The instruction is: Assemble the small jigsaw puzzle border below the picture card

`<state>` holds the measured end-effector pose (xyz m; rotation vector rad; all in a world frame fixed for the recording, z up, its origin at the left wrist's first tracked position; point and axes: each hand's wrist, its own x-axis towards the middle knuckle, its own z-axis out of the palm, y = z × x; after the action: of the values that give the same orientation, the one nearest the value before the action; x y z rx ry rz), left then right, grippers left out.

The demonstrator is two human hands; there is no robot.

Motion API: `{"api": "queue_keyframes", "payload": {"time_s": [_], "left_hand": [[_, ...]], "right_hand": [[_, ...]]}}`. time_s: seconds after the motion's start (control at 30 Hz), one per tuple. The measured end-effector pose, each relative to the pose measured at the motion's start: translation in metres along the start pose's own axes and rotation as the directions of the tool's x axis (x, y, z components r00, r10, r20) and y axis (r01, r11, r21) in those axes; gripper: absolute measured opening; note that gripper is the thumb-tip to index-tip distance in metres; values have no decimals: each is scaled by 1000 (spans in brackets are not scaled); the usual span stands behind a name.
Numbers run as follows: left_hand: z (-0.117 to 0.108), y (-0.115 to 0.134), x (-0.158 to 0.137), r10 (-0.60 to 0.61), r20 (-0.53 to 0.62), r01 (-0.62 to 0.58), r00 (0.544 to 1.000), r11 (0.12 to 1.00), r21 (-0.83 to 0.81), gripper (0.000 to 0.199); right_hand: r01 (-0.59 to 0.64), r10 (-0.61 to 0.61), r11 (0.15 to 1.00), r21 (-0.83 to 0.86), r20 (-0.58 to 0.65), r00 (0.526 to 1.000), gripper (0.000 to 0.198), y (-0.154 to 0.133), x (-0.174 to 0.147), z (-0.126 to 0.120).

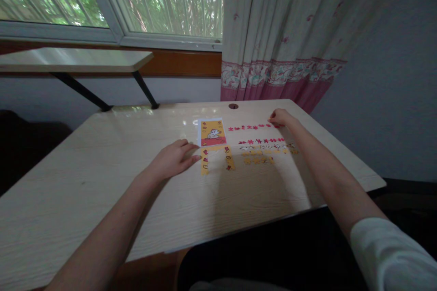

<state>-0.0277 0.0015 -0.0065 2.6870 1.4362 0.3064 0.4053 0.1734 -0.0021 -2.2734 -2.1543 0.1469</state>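
My left hand (176, 158) rests on the table beside the partly joined yellow jigsaw puzzle (218, 149), its thumb and fingers apart around the puzzle's upper left corner. The joined pieces form a top edge and two short sides. Just above them lies a reference picture (213, 133) of a white animal on yellow and red. At the far right, my right hand (280, 117) has its fingertips pinched together at the upper row of red puzzle pieces (252, 127); whatever is between them is too small to make out. Below are another red row (261, 141), white pieces (266, 148) and yellow pieces (257, 160).
The wooden table (102, 182) has a round cable hole (233, 106) near its back edge. A raised shelf (75, 60) on black legs stands at the back left. Behind hangs a patterned curtain (273, 32) next to a window (167, 0).
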Motion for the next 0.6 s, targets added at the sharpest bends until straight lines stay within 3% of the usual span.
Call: {"api": "queue_keyframes", "payload": {"time_s": [0.6], "left_hand": [[-2,4,-1,-16,-2,16,1000,1000,-2,48]], "right_hand": [[-30,21,993,111,85,996,20,5,-2,1]]}}
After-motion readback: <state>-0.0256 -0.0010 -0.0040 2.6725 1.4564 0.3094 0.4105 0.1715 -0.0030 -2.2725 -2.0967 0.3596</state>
